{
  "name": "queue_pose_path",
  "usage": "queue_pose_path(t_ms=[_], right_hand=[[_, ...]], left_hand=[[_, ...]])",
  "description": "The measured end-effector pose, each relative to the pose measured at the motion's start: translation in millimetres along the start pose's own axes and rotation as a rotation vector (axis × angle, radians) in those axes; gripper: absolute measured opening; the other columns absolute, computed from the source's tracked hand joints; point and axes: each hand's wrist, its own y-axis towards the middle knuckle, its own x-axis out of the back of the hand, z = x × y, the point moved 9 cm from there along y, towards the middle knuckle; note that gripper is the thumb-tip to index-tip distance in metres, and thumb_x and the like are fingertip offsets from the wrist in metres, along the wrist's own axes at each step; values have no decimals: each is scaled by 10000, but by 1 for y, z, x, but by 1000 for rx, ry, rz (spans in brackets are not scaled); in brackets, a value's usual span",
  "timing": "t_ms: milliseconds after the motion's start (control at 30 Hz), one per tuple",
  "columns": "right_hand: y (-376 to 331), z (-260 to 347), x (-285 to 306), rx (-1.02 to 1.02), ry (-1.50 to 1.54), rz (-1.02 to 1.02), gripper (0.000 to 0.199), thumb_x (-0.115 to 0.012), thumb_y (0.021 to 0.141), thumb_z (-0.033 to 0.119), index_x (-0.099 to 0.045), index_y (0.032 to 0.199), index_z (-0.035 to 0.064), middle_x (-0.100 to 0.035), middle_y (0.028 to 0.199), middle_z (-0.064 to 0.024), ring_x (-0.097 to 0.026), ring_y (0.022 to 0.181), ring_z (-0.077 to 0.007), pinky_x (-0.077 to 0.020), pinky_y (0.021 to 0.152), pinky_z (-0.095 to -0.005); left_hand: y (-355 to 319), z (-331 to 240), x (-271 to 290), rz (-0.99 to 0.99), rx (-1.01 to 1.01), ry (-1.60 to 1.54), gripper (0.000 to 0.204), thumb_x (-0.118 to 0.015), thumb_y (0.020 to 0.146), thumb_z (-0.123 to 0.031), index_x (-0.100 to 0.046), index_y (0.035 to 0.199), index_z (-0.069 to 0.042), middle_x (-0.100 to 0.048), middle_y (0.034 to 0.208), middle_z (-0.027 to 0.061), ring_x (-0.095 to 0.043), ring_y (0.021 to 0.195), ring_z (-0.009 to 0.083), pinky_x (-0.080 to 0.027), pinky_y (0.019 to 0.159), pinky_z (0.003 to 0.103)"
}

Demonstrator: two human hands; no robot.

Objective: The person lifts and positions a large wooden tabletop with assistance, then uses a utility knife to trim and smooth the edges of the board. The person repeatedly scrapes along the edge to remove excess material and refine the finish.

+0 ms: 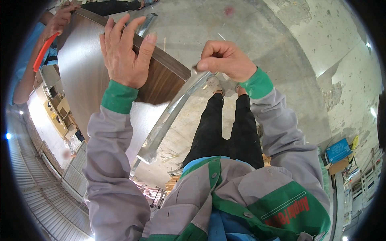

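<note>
A dark brown wood-grain panel (161, 82) stretches across the upper left, its edge facing up and its broad face catching glare. My left hand (126, 54) lies flat over that edge with the fingers stretched and the thumb apart. Just off the panel's near corner, my right hand (229, 60) is closed in a pinch. A small greyish tip shows at its fingertips, too small to name. Another person's hand (58, 22) rests at the far left end of the panel, beside an orange-red strip-like tool (44, 52).
Under the panel runs a metal rail (161, 132), with clear plastic wrap near its lower end. The concrete floor (277, 52) spreads ahead and to the right. A blue box (337, 150) sits on a carton at the right. Shelving with boards (58, 110) stands at the left.
</note>
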Motion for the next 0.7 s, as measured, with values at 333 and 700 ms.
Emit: queue_pose_path(t_ms=[333,700], right_hand=[[-55,-34,-9,40,366,-274,330,-516,1115,306,-603,1243,14,-604,859,-31,-480,718,-126,-412,686,-271],[-109,-34,-21,88,142,-714,340,-652,1048,255,-686,1271,0,-616,890,1,-537,779,-95,-444,707,-267]], left_hand=[[-2,-45,17,81,-427,-133,635,-707,863,-627,-694,1300,-166,-641,1380,114,-514,1381,365,-229,1207,620],[1,-71,-11,656,-341,-174,449,-674,916,-518,-772,988,-85,-770,903,66,-709,924,292,-486,894,432]])
